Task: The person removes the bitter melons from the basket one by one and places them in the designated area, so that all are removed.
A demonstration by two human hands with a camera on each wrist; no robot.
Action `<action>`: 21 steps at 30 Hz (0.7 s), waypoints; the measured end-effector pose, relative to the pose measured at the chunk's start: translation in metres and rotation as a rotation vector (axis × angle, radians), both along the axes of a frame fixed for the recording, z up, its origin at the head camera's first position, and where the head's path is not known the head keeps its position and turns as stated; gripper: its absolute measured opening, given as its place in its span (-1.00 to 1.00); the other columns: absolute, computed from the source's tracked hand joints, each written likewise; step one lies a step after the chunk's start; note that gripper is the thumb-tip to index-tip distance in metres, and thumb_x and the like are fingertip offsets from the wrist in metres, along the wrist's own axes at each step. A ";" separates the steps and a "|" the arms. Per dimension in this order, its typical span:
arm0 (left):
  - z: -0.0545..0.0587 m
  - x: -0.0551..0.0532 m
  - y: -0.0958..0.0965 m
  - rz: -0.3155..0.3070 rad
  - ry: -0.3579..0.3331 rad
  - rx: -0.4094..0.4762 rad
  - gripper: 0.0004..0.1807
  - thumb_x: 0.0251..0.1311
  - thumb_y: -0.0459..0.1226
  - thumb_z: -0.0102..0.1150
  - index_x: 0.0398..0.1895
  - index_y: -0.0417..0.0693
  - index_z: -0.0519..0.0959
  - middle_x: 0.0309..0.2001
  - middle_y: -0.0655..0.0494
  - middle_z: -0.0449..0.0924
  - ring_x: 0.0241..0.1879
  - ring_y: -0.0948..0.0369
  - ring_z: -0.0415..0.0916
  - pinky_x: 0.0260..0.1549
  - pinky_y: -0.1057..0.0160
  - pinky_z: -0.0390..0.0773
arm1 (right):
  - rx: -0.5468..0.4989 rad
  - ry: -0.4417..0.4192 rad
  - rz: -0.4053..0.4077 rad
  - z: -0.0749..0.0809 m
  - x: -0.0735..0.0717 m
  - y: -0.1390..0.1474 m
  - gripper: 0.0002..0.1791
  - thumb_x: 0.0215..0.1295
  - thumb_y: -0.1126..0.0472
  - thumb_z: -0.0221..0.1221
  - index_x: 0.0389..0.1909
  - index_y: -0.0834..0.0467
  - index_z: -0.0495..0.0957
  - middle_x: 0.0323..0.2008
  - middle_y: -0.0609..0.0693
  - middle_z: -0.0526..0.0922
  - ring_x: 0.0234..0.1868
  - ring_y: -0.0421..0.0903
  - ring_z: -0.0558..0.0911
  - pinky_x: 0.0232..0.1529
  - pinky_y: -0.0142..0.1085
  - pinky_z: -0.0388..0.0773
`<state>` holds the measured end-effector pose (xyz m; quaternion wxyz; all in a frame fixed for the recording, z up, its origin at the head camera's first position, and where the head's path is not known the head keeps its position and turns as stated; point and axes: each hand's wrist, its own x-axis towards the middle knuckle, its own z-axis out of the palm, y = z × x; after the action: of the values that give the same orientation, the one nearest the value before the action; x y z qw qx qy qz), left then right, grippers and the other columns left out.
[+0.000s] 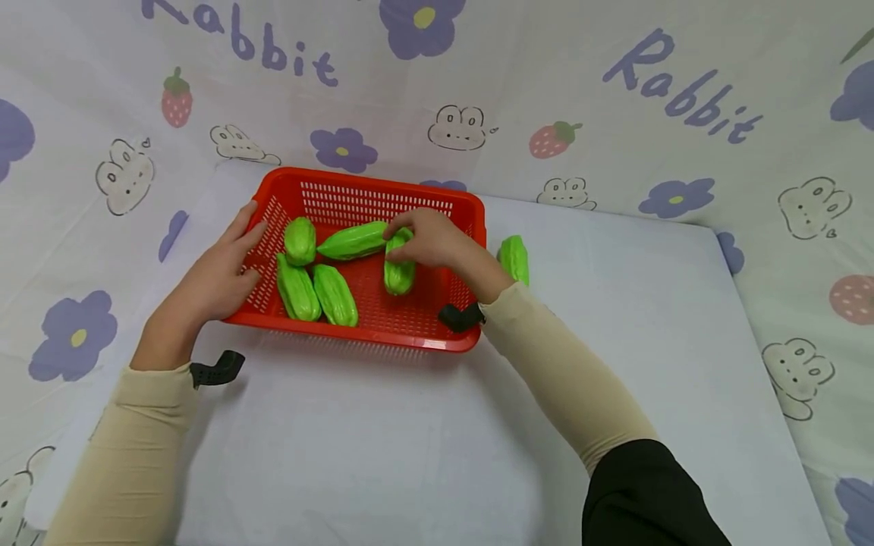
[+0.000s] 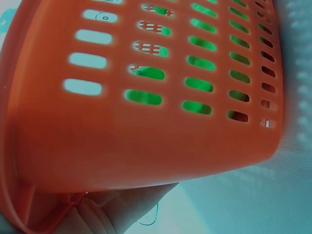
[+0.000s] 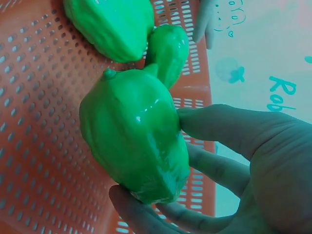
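Note:
A red plastic basket with slotted walls stands on the white table. My left hand grips its left end at the rim; in the left wrist view, part of that hand shows past the basket's wall. Over the right half of the basket, my right hand holds a glossy green ridged gourd between thumb and fingers. The right wrist view shows this gourd close up, its small stem tip facing away from the palm. Several similar gourds lie in the basket's left and middle.
Another green gourd lies on the table just right of the basket, partly hidden by my right forearm. Behind the white tabletop hangs a cloth printed with rabbits, flowers and strawberries. A black wrist mount sits on each sleeve.

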<state>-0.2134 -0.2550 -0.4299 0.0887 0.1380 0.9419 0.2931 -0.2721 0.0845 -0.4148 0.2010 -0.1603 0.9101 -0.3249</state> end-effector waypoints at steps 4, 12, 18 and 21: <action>-0.001 0.000 -0.002 -0.004 0.007 0.007 -0.17 0.40 -0.48 -0.02 0.73 -0.30 0.03 0.79 0.11 -0.44 0.72 -0.16 -0.19 0.49 -0.38 0.17 | -0.003 0.016 0.005 0.006 0.001 0.001 -0.61 0.37 0.16 0.45 0.19 0.09 0.78 0.11 0.04 0.66 0.11 0.00 0.53 0.00 -0.21 0.59; -0.001 0.001 -0.002 -0.003 0.000 0.007 -0.16 0.39 -0.48 -0.02 0.74 -0.29 0.02 0.79 0.11 -0.44 0.71 -0.19 -0.17 0.47 -0.39 0.21 | -0.008 0.026 -0.016 0.016 0.006 0.006 -0.58 0.38 0.16 0.43 0.23 0.09 0.76 0.21 0.06 0.63 0.19 0.02 0.53 0.09 -0.16 0.63; 0.001 0.000 -0.001 -0.002 -0.004 0.001 -0.16 0.40 -0.48 -0.02 0.74 -0.28 0.01 0.79 0.12 -0.46 0.71 -0.18 -0.20 0.48 -0.39 0.18 | -0.028 0.059 -0.021 0.025 0.009 0.017 -0.62 0.39 0.14 0.42 0.20 0.05 0.77 0.16 0.02 0.64 0.11 0.03 0.52 0.03 -0.15 0.60; 0.000 0.000 -0.002 0.002 -0.008 0.002 -0.16 0.41 -0.48 -0.02 0.74 -0.27 0.01 0.79 0.13 -0.46 0.72 -0.17 -0.21 0.47 -0.39 0.19 | -0.040 0.066 -0.027 0.030 0.010 0.020 -0.64 0.39 0.13 0.41 0.17 0.00 0.78 0.14 -0.01 0.64 0.08 0.02 0.51 -0.01 -0.14 0.59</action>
<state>-0.2132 -0.2567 -0.4301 0.0921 0.1361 0.9413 0.2947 -0.2618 0.1046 -0.3848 0.1629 -0.1626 0.9117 -0.3404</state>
